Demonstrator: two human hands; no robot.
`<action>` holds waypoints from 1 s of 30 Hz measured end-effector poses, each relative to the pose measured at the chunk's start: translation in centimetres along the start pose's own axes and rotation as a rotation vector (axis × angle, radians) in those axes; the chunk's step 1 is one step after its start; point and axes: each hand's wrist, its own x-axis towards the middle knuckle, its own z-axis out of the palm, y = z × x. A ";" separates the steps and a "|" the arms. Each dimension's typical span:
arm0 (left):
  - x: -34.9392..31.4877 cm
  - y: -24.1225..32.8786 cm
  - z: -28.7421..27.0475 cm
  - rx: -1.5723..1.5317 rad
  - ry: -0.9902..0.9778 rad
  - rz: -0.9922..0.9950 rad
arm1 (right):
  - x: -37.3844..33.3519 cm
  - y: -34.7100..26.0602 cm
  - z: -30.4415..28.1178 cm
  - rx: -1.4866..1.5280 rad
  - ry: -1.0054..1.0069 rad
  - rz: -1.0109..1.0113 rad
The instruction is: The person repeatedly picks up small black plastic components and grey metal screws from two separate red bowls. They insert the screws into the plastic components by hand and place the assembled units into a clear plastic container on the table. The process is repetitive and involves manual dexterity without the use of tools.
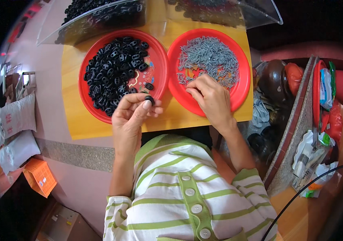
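Note:
My left hand [130, 114] pinches a small black oval plastic piece [150, 100] between thumb and fingers, above the near right rim of the left plate. That red plate [162, 60] carries a heap of similar black oval pieces [111, 68], each with two holes. My right hand [209, 96] is over the near part of the second red plate [242, 86], its thumb and forefinger closed together. Whatever lies between those fingertips is too small to make out. Thin grey screw-like pieces [211, 54] are heaped on this plate.
Both plates stand on a yellow wooden table [73, 108]. Behind them are a clear bin of black pieces [111, 18] and another clear bin [219, 14]. White sacks [18, 116] and an orange basket [39, 176] lie to the left. A black cable [296, 197] runs at lower right.

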 end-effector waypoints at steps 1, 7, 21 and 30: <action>-0.3 -0.3 0.0 -0.050 0.009 -0.040 | 0.0 0.1 0.1 -0.008 -0.007 0.001; -1.3 -1.0 0.8 -0.171 -0.023 -0.166 | 0.5 -0.6 0.1 -0.191 -0.074 -0.044; -1.3 -1.1 -0.4 0.320 0.086 0.135 | -0.3 -2.0 -1.6 0.101 -0.121 0.088; 2.6 0.9 -1.9 1.276 0.131 0.585 | -2.2 -2.8 -0.9 0.290 0.005 0.133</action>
